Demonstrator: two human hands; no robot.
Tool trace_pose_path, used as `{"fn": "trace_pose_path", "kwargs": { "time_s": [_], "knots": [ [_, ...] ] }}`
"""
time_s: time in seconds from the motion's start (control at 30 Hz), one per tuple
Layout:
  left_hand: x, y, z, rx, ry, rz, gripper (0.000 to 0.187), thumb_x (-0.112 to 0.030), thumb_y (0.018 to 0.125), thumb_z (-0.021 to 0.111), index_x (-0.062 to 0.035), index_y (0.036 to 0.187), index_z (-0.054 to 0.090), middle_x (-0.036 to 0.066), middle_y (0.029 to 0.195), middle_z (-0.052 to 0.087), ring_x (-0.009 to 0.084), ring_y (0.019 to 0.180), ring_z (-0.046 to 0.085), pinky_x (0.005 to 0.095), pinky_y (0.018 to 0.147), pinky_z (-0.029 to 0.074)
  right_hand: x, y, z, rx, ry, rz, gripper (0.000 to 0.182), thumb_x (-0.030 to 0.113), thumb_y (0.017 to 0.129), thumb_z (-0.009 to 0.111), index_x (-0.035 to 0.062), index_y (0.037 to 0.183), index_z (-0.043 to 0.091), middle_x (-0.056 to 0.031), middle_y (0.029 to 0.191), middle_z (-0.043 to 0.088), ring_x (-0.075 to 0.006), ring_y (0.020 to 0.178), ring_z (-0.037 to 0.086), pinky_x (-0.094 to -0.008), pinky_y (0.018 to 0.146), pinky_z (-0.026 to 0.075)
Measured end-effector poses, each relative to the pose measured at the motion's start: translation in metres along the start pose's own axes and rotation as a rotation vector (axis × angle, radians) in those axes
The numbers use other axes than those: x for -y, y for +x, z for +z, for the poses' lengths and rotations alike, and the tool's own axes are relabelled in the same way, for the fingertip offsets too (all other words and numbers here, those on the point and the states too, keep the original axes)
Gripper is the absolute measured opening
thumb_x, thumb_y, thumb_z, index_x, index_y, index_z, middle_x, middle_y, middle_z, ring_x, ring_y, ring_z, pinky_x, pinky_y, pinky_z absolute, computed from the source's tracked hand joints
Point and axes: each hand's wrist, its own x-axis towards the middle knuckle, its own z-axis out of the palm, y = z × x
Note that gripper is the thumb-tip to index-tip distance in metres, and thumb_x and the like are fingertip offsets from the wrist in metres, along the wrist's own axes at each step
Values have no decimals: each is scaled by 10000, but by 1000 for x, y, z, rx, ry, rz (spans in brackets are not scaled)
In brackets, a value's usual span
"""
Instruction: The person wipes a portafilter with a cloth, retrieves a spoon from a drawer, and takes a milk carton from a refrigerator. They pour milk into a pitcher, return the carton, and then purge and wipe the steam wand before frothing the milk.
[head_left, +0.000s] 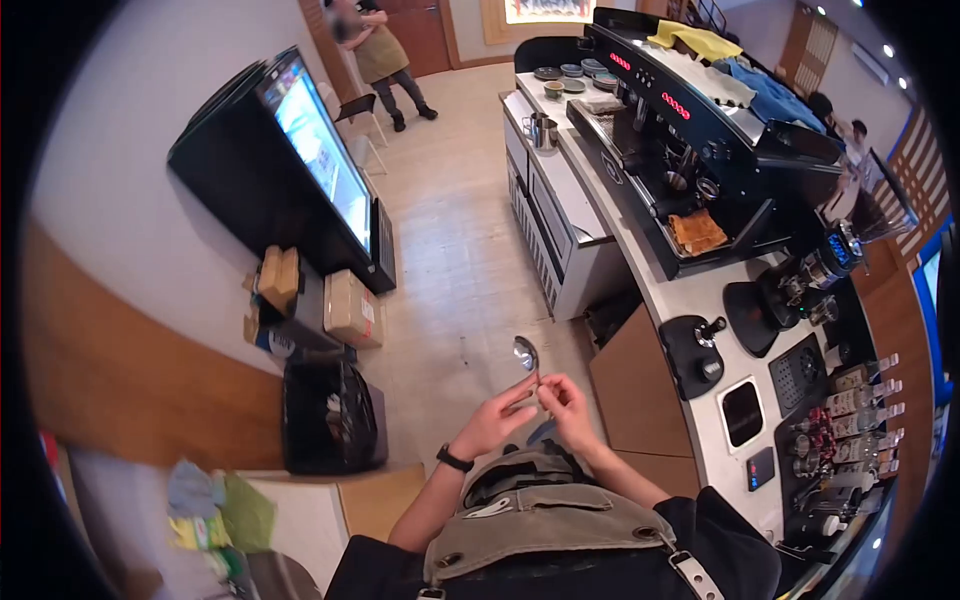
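Note:
A shiny metal spoon (pixel 525 352) points up and away from my body, its bowl beyond my fingertips. My right hand (pixel 567 408) has its fingers closed around the spoon's handle in front of my apron (pixel 550 515). Close beside it on the left, my left hand (pixel 490 420) reaches towards the handle with its fingers partly bent; the fingertips meet near the handle, and whether they grip it is unclear. A dark band is on my left wrist.
On the right, a counter (pixel 650 270) carries an espresso machine (pixel 700 110), a grinder (pixel 790 285) and several bottles. At left stand a display fridge (pixel 310 160), a cardboard box (pixel 350 308) and a black bin (pixel 328 415). A person (pixel 380 55) stands far back.

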Motion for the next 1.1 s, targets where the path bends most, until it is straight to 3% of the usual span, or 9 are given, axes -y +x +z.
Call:
{"fn": "trace_pose_path", "kwargs": {
  "time_s": [0.2,0.33,0.4,0.63,0.73,0.87,0.9,1.1],
  "knots": [
    [-10,172,-116,144,466,-86,614,-382,1018,660,-118,1542,480,134,1520,559,269,1360,564,425,1096,460,-16,200,-57,-253,-110,-94,167,156,1009,691,43,1128,665,80,886,538,-24,796,466,-204,708,390],
    [10,266,-180,90,423,-256,591,-315,1029,660,-85,1538,464,149,1491,573,292,1360,558,411,1103,466,-32,335,-105,-383,-256,-146,185,170,998,703,26,1107,663,65,879,556,-45,802,496,-219,737,421],
    [18,304,-212,4,374,-310,593,-321,1028,663,-79,1533,467,156,1470,585,296,1356,560,411,1100,470,-29,395,-118,-403,-199,-70,183,178,1007,692,24,1100,660,56,871,572,-48,795,507,-222,731,424],
    [-17,448,-311,57,327,-292,587,-339,1023,665,-62,1509,484,160,1428,613,300,1316,591,400,1060,491,12,589,-124,-375,-252,-96,189,182,1035,645,16,1125,655,18,834,619,-58,728,560,-228,667,451],
    [-13,518,-349,143,383,-252,603,-378,1012,665,-62,1497,496,168,1396,642,308,1252,638,399,995,514,21,649,-116,-385,-243,-119,187,187,1036,645,21,1121,652,18,840,625,-54,719,561,-231,676,462],
    [-17,613,-391,362,440,-220,584,-376,1002,672,-54,1466,524,180,1362,656,312,1213,654,386,973,520,-1,697,-128,-663,-755,-217,198,162,1005,656,15,1129,703,-72,905,669,-154,761,608,-294,698,489],
    [-23,632,-404,428,476,-213,580,-377,1000,673,-54,1461,531,183,1359,657,313,1205,658,382,970,522,-9,702,-131,-726,-762,-183,208,151,994,658,17,1140,721,-131,956,669,-226,788,624,-331,718,504],
    [-49,729,-497,697,629,-174,592,-396,989,679,-62,1459,545,197,1342,667,324,1172,671,386,965,527,-33,713,-123,-1000,-828,-74,179,109,1000,652,24,1143,719,-141,998,672,-268,888,662,-358,776,538]
  ]
}}
